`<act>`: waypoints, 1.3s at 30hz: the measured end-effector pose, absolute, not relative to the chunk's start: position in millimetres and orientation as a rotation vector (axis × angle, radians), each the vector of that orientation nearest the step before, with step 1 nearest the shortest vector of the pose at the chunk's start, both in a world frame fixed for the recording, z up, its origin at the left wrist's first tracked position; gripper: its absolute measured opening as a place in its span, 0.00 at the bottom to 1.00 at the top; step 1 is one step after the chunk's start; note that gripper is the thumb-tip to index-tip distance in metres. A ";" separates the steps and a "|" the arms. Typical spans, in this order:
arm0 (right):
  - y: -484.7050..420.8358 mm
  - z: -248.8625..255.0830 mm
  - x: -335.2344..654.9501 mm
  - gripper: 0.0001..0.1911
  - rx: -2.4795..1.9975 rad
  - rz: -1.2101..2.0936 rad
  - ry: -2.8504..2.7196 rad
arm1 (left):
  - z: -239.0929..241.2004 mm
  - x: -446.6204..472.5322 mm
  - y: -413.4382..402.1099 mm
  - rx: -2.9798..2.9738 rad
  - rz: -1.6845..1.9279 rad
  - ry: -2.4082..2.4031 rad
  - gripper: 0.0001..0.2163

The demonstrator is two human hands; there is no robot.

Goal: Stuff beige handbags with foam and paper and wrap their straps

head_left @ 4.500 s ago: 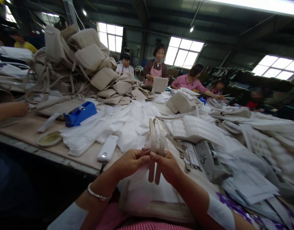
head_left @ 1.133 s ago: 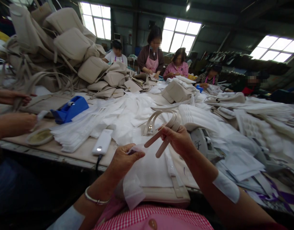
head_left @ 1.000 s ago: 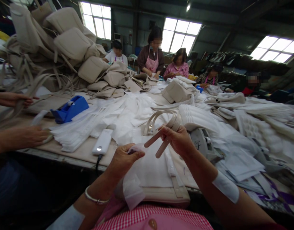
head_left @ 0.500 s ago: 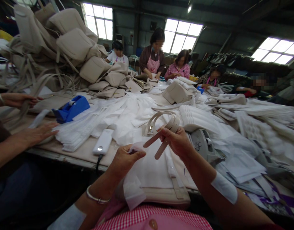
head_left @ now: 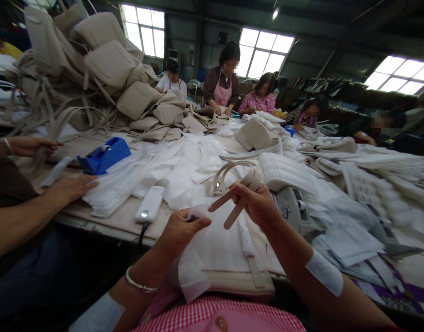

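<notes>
Straps (head_left: 235, 213), earlier upright between both hands, slanted from the right hand (head_left: 257, 204), fingers closed on them; the left hand (head_left: 182, 230) pinched a thin sheet (head_left: 194, 279), a gap between hands, above a bag (head_left: 232, 282) overhanging the bench (head_left: 120, 216).

bag pile (head_left: 110, 64): back left | tape dispenser (head_left: 104, 157): before pile | straps (head_left: 236, 214): right of sheet (head_left: 192, 275)

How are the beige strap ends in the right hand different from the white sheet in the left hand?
The strap ends are beige; the sheet is white. The strap ends are narrow strips, while the sheet is wider and thin. The strap ends slant straight out from the right hand; the sheet droops below the left hand. Both are held.
</notes>
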State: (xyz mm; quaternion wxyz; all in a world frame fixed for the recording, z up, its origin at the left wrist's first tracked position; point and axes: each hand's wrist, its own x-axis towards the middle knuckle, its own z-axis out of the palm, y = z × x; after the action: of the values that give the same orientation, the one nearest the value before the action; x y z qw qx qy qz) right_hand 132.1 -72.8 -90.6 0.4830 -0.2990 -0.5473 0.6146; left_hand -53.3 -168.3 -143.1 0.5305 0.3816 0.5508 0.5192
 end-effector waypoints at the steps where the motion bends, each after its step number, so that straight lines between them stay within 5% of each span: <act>1: -72.7 -90.1 132.5 0.09 -0.729 1.486 -1.325 | -143.8 -53.4 -167.9 0.913 1.243 1.313 0.12; 39: -71.9 -100.3 134.0 0.11 -0.797 1.467 -1.332 | -145.9 -52.1 -169.5 0.856 1.274 1.265 0.11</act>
State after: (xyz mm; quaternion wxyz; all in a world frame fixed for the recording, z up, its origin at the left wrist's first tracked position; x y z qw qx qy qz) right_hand 134.0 -71.9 -100.3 0.4820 -0.3268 -0.5464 0.6019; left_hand -52.1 -169.5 -145.9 0.5448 0.3609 0.5332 0.5372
